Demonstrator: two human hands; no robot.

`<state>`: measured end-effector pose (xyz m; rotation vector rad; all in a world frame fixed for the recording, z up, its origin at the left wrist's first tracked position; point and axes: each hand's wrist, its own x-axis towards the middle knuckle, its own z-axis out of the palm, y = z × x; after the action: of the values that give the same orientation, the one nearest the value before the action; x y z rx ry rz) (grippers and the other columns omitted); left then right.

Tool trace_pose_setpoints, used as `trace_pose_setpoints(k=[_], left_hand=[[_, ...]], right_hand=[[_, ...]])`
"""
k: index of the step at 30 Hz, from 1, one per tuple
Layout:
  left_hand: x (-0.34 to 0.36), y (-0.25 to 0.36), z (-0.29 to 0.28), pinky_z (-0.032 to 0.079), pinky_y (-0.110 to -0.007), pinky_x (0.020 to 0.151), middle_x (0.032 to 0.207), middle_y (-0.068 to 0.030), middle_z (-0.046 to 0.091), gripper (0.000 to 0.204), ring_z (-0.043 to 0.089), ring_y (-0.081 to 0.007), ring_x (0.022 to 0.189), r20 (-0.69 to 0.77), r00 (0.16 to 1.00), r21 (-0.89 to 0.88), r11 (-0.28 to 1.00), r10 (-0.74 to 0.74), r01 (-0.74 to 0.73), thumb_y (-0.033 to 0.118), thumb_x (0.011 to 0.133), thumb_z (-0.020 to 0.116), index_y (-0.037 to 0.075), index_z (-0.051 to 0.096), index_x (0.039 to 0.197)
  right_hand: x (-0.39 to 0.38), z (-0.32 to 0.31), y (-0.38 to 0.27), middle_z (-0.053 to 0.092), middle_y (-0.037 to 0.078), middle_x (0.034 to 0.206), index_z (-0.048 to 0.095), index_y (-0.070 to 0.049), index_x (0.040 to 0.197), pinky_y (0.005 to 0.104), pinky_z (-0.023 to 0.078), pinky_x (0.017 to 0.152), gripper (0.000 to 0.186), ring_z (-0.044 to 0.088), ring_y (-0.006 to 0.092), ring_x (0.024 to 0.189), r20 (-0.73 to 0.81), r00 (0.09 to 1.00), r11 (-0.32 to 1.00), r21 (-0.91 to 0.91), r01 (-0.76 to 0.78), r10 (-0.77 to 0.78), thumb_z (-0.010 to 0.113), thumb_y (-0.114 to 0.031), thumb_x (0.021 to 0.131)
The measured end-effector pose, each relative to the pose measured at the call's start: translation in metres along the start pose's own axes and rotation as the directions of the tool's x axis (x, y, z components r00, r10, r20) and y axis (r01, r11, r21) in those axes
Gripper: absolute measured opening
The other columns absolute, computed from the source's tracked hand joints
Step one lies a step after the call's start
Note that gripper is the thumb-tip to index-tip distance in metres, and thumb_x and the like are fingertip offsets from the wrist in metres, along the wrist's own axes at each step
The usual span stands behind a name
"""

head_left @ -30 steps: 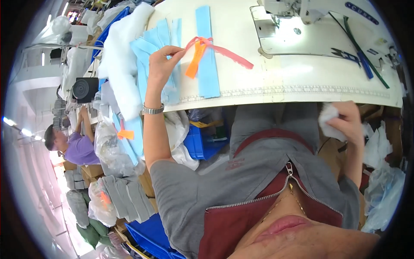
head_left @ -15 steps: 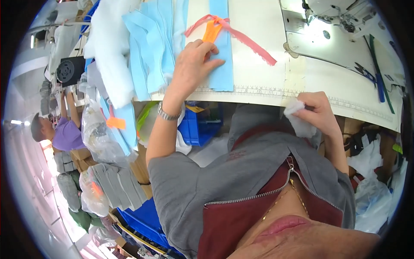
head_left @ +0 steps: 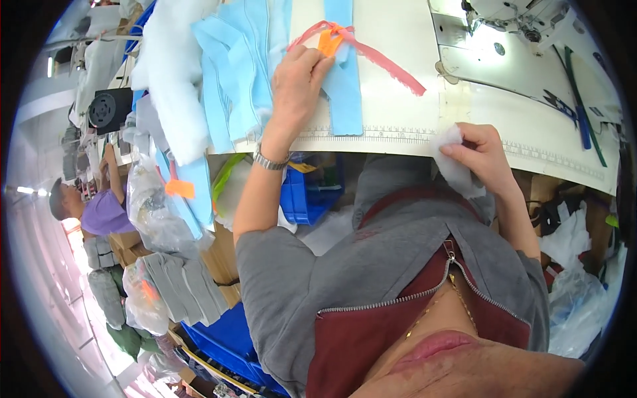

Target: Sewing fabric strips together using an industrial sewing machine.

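A light blue fabric strip (head_left: 346, 109) lies on the white worktable, its lower end near the printed ruler scale. My left hand (head_left: 297, 86), with a metal watch at its wrist, is closed on the strip's left edge, which is a little raised. Just beyond the fingertips are an orange tab (head_left: 330, 42) and a frayed pink-red ribbon (head_left: 388, 63), both lying across the strip. At the table's front edge my right hand (head_left: 483, 151) pinches a piece of white wadding (head_left: 451, 159), which hangs partly over the edge.
More light blue strips (head_left: 232, 73) and a thick roll of white wadding (head_left: 171, 79) lie at the left. A lit sewing machine (head_left: 511, 40) stands at the far right, with thread snips (head_left: 561, 104) nearby. Below the table sits a blue bin (head_left: 308, 192). A person in purple (head_left: 106, 211) works farther left.
My left hand has moved slightly farther up the table and closed on the blue strip, whose edge is now lifted. My right hand still pinches the wadding, now slightly farther left.
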<state>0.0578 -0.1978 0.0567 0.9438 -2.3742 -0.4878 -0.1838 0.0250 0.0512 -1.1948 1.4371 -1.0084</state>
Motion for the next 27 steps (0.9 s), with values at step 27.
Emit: trace_pose_setpoints(k=[27], left_hand=[[-0.007,0.010,0.025,0.058,-0.037,0.089,0.111,-0.0122,0.067,0.011,0.068,-0.0229,0.102,0.461,0.821,-0.855,0.079,-0.337,0.512,0.004,0.098,0.059,0.002,0.057,0.109]], right_hand=[[0.074,0.045,-0.021,0.061,0.003,0.065,0.070,0.001,0.077,0.0295,0.042,0.058,0.027,0.050,0.0094,0.060,0.269,0.963,0.999,0.040,0.009,-0.019,0.076,-0.025,0.080]])
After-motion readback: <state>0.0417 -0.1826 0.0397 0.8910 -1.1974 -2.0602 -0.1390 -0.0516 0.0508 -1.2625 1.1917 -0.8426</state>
